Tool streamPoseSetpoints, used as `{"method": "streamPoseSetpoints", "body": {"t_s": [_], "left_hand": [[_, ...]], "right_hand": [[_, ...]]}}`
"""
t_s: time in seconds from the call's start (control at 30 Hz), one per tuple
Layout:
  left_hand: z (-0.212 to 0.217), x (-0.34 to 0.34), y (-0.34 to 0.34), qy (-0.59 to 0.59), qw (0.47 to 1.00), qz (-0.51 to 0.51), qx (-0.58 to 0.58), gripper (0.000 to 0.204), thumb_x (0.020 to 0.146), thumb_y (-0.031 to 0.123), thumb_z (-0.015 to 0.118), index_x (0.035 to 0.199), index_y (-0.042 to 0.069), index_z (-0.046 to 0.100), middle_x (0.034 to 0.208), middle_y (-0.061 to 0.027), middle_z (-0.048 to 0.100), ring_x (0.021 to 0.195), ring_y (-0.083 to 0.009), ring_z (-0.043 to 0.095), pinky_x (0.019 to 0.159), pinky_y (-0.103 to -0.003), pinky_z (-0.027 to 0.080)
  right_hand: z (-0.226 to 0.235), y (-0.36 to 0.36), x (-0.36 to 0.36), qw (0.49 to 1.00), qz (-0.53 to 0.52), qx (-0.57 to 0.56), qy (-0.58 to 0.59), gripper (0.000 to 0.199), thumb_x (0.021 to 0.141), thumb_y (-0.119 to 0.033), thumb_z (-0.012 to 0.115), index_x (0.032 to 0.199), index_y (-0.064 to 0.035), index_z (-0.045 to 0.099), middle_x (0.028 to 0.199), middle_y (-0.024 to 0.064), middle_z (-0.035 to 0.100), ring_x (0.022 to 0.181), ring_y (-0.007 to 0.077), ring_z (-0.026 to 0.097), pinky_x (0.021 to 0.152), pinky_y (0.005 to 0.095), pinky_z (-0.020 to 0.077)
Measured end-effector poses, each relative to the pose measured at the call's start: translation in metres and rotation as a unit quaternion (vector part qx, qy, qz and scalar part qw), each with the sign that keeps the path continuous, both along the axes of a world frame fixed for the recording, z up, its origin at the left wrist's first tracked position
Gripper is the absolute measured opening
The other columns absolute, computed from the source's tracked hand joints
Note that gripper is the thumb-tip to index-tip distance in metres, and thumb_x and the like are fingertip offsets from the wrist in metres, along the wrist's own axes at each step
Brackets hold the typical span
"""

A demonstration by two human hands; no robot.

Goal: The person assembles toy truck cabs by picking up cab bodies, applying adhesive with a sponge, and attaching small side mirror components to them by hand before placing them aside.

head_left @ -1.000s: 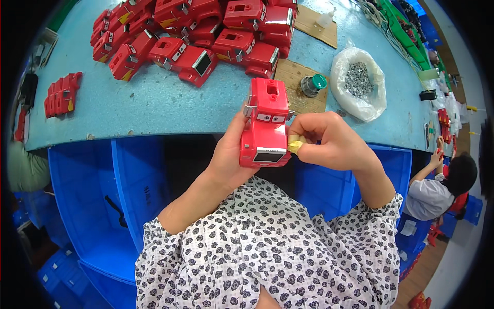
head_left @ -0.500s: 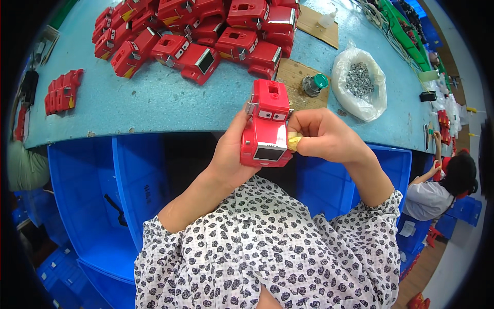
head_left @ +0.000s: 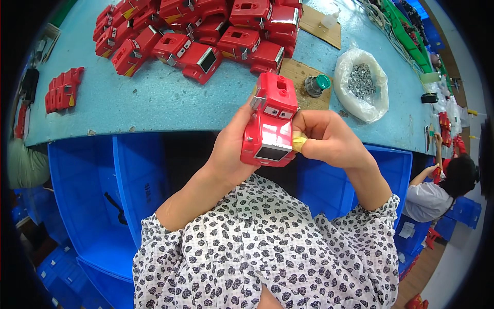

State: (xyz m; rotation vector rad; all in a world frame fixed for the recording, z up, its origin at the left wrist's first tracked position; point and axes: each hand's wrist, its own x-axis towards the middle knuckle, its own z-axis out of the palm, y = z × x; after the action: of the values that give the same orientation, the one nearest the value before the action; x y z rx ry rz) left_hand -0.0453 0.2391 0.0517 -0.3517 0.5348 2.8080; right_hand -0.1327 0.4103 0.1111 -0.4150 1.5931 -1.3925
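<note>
A red toy truck body (head_left: 270,131) with cartoon eyes and a dark grille panel is held up in front of me, just off the table's near edge. My left hand (head_left: 230,147) is closed around its left side. On its right side my right hand (head_left: 329,138) pinches a small piece of yellow cloth or film (head_left: 299,141) between thumb and bent fingers, touching the truck body. I cannot make out what exactly the yellow piece is; the fingers partly cover it.
Many red truck bodies (head_left: 198,56) lie heaped on the blue table (head_left: 170,110). A green-lidded jar (head_left: 317,85) stands on cardboard beside a white bag (head_left: 378,103) of small metal parts. Blue bins (head_left: 85,190) sit below the edge. Another person (head_left: 437,193) works at far right.
The truck body has tilted and turned slightly, its top leaning to the right. My right hand has shifted a little to the right with the yellow piece still pinched.
</note>
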Motion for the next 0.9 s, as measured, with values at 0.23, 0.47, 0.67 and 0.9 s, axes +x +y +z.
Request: {"method": "streamPoseSetpoints", "body": {"t_s": [0.23, 0.47, 0.67, 0.9], "left_hand": [[-0.003, 0.002, 0.002, -0.018, 0.998, 0.035, -0.043, 0.047, 0.107, 0.037, 0.02, 0.139, 0.01, 0.039, 0.122, -0.0089, 0.058, 0.106, -0.0198, 0.062, 0.088, -0.038, 0.054], [-0.012, 0.002, -0.004, -0.019, 0.998, 0.03, 0.057, 0.045, 0.106, 0.037, 0.023, 0.125, 0.007, 0.05, 0.112, -0.0093, 0.063, 0.101, -0.0207, 0.064, 0.088, -0.038, 0.053], [-0.006, 0.002, -0.004, -0.011, 0.999, 0.014, 0.049, 0.043, 0.106, 0.037, 0.025, 0.121, 0.007, 0.052, 0.106, -0.0081, 0.064, 0.094, -0.0202, 0.065, 0.083, -0.037, 0.054], [-0.009, 0.003, -0.007, -0.057, 0.997, 0.045, 0.035, 0.043, 0.106, 0.038, 0.025, 0.119, 0.009, 0.053, 0.106, -0.0068, 0.065, 0.094, -0.0189, 0.065, 0.083, -0.037, 0.054]], "right_hand": [[-0.004, -0.001, 0.001, 0.997, 0.026, 0.053, 0.045, 0.007, 0.077, 0.001, 0.057, 0.083, 0.0003, 0.058, 0.079, -0.0037, 0.057, 0.071, 0.0014, 0.048, 0.058, 0.0191, 0.0369], [-0.016, -0.005, 0.022, 0.992, -0.078, -0.041, 0.093, 0.007, 0.088, -0.004, 0.06, 0.092, 0.0012, 0.058, 0.086, -0.0014, 0.058, 0.076, 0.0026, 0.05, 0.063, 0.0188, 0.0403], [-0.021, -0.01, 0.019, 0.993, -0.085, -0.061, 0.055, 0.005, 0.088, -0.003, 0.057, 0.092, 0.0009, 0.056, 0.087, -0.0003, 0.057, 0.075, 0.0039, 0.049, 0.063, 0.02, 0.0404], [-0.039, -0.006, 0.014, 0.886, -0.004, -0.092, 0.455, 0.006, 0.084, 0.003, 0.056, 0.091, 0.0044, 0.056, 0.084, 0.0042, 0.054, 0.076, 0.0085, 0.051, 0.068, 0.0214, 0.0417]]}}
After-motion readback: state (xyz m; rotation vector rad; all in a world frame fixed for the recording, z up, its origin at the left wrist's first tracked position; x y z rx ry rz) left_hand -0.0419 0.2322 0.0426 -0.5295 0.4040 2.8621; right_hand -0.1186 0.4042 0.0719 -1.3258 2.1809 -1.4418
